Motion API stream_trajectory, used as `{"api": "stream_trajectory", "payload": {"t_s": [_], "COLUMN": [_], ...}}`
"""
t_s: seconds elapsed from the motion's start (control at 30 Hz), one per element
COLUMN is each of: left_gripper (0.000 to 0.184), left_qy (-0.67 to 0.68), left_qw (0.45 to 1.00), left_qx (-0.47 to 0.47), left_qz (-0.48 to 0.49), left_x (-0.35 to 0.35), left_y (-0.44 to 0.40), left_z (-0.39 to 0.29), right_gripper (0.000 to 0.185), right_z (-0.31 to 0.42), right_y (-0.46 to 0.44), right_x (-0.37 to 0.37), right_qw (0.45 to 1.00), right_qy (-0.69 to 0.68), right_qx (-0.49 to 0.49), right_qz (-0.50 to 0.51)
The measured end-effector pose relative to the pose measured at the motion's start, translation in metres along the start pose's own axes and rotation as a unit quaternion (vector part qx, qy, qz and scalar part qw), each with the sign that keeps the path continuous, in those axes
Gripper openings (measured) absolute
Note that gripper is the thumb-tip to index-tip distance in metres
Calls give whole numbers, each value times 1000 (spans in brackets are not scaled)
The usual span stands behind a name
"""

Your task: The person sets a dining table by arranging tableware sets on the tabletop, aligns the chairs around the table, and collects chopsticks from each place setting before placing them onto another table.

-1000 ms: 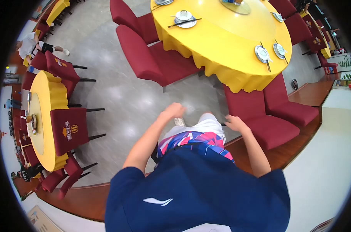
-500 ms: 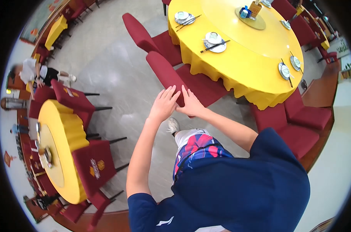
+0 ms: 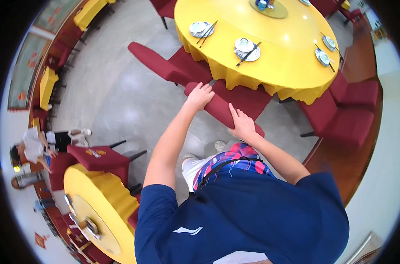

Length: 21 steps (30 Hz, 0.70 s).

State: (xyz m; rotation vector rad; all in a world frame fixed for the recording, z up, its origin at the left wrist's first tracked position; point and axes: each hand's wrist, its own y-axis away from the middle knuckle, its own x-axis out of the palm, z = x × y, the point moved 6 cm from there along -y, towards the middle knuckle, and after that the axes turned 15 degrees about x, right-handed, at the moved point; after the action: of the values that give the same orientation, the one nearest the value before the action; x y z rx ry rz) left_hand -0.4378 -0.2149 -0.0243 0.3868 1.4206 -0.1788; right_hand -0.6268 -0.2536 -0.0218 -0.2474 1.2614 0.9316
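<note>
Right in front of me is a dark red upholstered chair, its backrest (image 3: 218, 107) running diagonally below my arms and its seat (image 3: 244, 97) partly under the tablecloth. My left hand (image 3: 200, 96) grips the upper left end of the backrest, fingers over its top edge. Farther right along the same edge, my right hand (image 3: 244, 125) holds the backrest, its fingers pointing towards the table. Beyond the seat stands a round table with a yellow cloth (image 3: 270, 72). A plate with a bowl (image 3: 247, 49) and black chopsticks (image 3: 249, 54) lies on it, facing this chair.
A second red chair (image 3: 158, 64) stands close on the left, and more red chairs (image 3: 336, 121) on the right by the wall. Behind at left is another yellow table (image 3: 101, 189) with chairs. A person in a white top (image 3: 34, 145) is at the far left.
My hands have moved apart, from together near the backrest to separate spots on it. The chair now appears turned, and the view has shifted, with the second table showing lower.
</note>
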Motion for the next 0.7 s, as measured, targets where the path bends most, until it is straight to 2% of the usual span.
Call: {"api": "stream_trajectory", "payload": {"t_s": [0.03, 0.1, 0.13, 0.23, 0.33, 0.4, 0.57, 0.63, 0.7], "left_gripper": [46, 44, 36, 28, 15, 6, 7, 9, 8], "left_qy": [2, 147, 128, 142, 124, 120, 146, 183, 201], "left_qw": [1000, 981, 986, 983, 979, 972, 933, 922, 917], "left_qx": [20, 67, 92, 113, 164, 203, 328, 341, 340], "left_qz": [1, 111, 52, 31, 0, 6, -6, -4, -47], "left_x": [-3, 13, 12, 11, 11, 5, 23, 30, 37], "left_y": [-4, -11, -11, -9, -3, 7, 58, 88, 118], "left_z": [11, 15, 15, 18, 12, 0, -52, -73, -88], "right_gripper": [109, 112, 109, 67, 51, 50, 54, 55, 57], "right_z": [5, 1, -1, -1, 9, 18, 58, 80, 99], "right_y": [-2, -1, -4, -5, -2, 12, 64, 88, 112], "right_x": [1, 2, 6, 14, 13, 17, 34, 45, 62], "right_qw": [1000, 991, 988, 984, 979, 976, 968, 963, 960], "right_qy": [-7, 11, 0, -3, 19, 44, 106, 105, 106], "right_qx": [19, 113, 147, 137, 175, 186, 223, 248, 260], "right_qz": [-1, -69, -48, -114, -106, -103, -52, -27, -16]}}
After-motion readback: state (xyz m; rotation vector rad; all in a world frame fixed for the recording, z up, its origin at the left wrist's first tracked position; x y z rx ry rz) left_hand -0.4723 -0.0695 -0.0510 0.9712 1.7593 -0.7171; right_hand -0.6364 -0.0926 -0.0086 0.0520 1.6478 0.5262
